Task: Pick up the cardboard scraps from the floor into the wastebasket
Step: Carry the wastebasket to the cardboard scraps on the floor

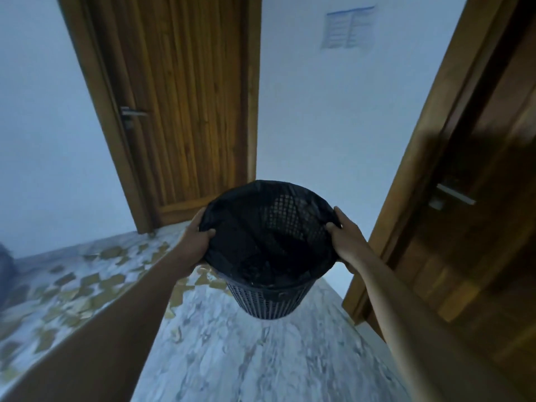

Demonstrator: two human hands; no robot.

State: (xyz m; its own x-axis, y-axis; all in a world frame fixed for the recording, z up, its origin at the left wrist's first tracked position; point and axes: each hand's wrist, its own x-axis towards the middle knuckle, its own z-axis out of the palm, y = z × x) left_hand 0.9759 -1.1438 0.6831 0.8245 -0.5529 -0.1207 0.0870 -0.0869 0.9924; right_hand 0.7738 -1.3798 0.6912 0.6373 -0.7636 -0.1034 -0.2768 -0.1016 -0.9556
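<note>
A black mesh wastebasket (268,300) lined with a dark bag hangs above the floor, tilted so its mouth faces me. My left hand (195,239) grips its rim on the left and my right hand (346,236) grips the rim on the right. Several brown cardboard scraps (95,285) lie scattered over the marbled floor to the left, below and behind my left forearm. The inside of the basket looks dark; I cannot make out any contents.
A shut wooden door (185,105) with a metal handle stands ahead on the left. Another wooden door (470,198) stands at the right, close to my right arm. A pale wall (333,126) fills the space between them. A dark shape (4,265) sits at the left edge.
</note>
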